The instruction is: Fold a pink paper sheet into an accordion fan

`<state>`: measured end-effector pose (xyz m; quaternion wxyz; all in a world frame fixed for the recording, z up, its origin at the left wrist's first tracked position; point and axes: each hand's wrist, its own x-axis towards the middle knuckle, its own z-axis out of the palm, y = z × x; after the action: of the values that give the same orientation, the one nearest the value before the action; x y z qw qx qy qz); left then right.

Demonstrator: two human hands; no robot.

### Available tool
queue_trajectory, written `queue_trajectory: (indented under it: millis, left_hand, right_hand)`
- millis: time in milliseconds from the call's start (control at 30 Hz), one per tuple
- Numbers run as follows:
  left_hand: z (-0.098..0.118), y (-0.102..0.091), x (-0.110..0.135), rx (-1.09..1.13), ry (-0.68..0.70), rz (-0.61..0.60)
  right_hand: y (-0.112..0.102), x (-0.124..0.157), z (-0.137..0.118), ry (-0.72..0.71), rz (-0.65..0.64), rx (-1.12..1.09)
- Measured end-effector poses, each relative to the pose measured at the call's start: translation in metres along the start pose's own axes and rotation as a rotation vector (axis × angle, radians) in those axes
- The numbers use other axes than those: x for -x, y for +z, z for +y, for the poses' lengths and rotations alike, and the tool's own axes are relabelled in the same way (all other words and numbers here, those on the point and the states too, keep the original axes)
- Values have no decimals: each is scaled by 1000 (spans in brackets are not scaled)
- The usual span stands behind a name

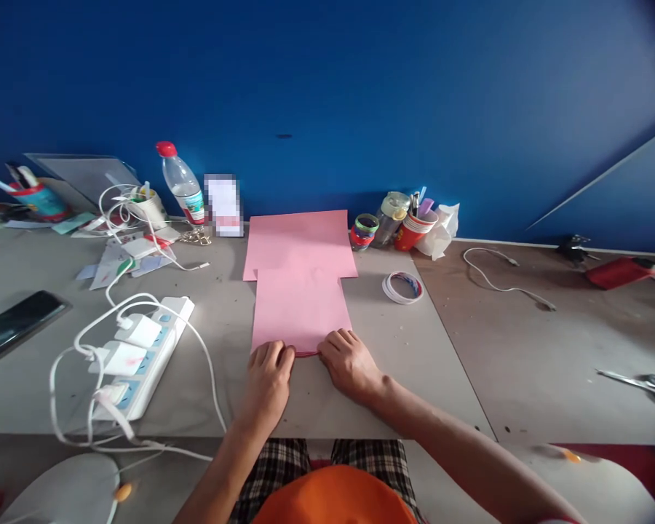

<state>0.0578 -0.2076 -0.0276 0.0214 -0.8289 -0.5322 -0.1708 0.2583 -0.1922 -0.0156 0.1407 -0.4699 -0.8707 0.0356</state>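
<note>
A pink sheet of paper [300, 309] lies on the grey table in front of me, and its near edge looks folded. Behind it, partly under its far end, rests a wider pink sheet [300, 244]. My left hand [271, 371] is closed on the near left corner, knuckles up and fingers curled. At the near right corner my right hand [352, 364] grips the same sheet in a similar way. Both thumbs are mostly hidden. A short strip of the folded edge shows between the hands.
A roll of tape [402, 288] lies right of the paper. To the left is a power strip [153, 364] with white cables. A bottle [183, 185], a jar [364, 231] and a paper cup [415, 229] stand along the blue wall. Scissors [641, 382] lie far right.
</note>
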Motion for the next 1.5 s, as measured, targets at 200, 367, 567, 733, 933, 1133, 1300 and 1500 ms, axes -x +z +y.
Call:
queue_trajectory:
  millis: [200,367,567,733,933,1133,1300,1500]
  left_hand:
    - [5,-6,5,35,34,-42]
    - [16,-13,6,108,18,-130]
    - [26,-22,1,155,-39,-248]
    - [24,-29,-13,246,-72,-330]
    - [24,-38,-28,207,-60,-448]
    - [22,-39,-31,230,-48,-492]
    - [18,-36,-30,245,-24,-487]
    - [19,-37,-32,226,-14,-499]
  right_hand:
    - [-9,13,-10,22,-43,10]
    - [-17,26,-12,54,-107,-61]
    - [-21,32,-7,117,-124,-199]
    - [-25,26,-1,214,-193,-281]
    - [-29,16,1,267,-307,-231]
    - [-32,14,0,285,-344,-211]
    - [-33,13,-1,290,-351,-203]
    - [-38,9,-4,282,-391,-88]
